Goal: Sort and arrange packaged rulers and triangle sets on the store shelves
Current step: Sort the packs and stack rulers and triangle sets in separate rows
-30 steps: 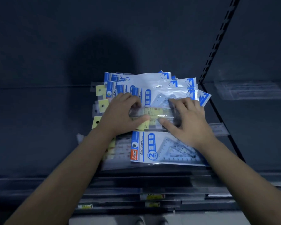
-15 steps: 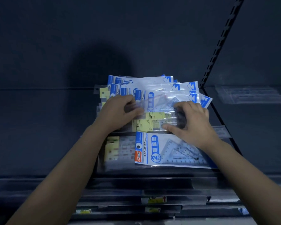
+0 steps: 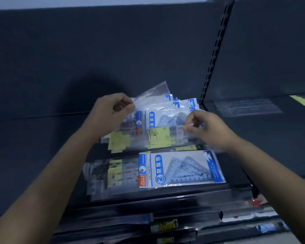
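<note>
Ruler packet (image 3: 158, 135) between left hand (image 3: 111, 111), right hand (image 3: 207, 128)

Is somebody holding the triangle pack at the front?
No, the front triangle pack lies untouched on the shelf; left hand and right hand pinch packets behind it.

Blue-white triangle-set pack (image 3: 181, 169) flat in front, yellow-labelled ruler packs (image 3: 158, 136) behind.

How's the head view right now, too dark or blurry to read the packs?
Head view: dim, bluish light; left hand, right hand and the clear ruler pack they pinch are smeared; front triangle set pack reads fairly sharp; dark shadow on the back panel.
</note>
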